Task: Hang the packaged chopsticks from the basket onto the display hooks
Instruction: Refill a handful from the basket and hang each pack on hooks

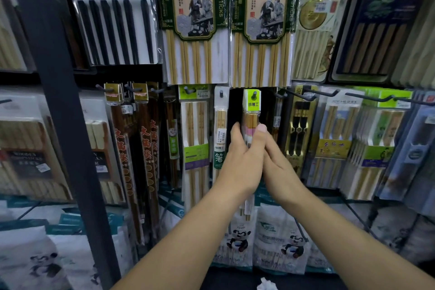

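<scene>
A narrow chopstick pack [251, 110] with a yellow-green header card hangs on a black display hook [254, 95] in the middle row. My left hand [240, 160] and my right hand [274, 160] meet just below the header, pressed side by side. Both hold the pack's middle between fingers and thumbs. The pack's lower end [246, 213] shows beneath my wrists. The basket is out of view.
Neighbouring packs hang close on both sides: a slim white one [220, 129] to the left, black-and-gold ones [297, 129] to the right. Large hotpot chopstick packs [195, 21] fill the row above. Panda-print bags [280, 240] sit below. A dark upright post [63, 125] stands at left.
</scene>
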Action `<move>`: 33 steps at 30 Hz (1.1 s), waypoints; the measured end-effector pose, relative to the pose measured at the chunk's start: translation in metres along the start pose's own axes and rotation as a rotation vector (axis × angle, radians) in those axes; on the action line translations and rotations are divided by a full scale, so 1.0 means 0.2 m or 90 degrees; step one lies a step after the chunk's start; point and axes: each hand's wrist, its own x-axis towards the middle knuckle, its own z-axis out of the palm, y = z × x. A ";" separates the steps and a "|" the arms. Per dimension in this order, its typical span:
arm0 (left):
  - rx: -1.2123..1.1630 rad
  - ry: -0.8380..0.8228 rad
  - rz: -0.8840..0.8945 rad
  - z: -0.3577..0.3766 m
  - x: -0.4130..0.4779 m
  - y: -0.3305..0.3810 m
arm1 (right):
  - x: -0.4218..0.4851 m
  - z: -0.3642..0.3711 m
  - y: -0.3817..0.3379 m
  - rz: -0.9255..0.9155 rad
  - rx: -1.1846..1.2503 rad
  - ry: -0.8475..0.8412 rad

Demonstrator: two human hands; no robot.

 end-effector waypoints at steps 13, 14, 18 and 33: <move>-0.150 -0.019 -0.061 0.02 0.30 -0.10 | 0.20 -0.04 0.27 -0.085 -0.137 -0.073; -0.146 -0.019 -0.063 0.02 0.32 -0.11 | 0.22 -0.04 0.28 -0.087 -0.145 -0.079; -0.150 -0.021 -0.080 0.02 0.38 -0.14 | 0.30 -0.05 0.33 -0.114 -0.160 -0.096; 0.010 -0.128 -0.072 -0.06 -0.18 -0.36 | -0.30 -0.11 0.40 -0.001 -0.270 -0.034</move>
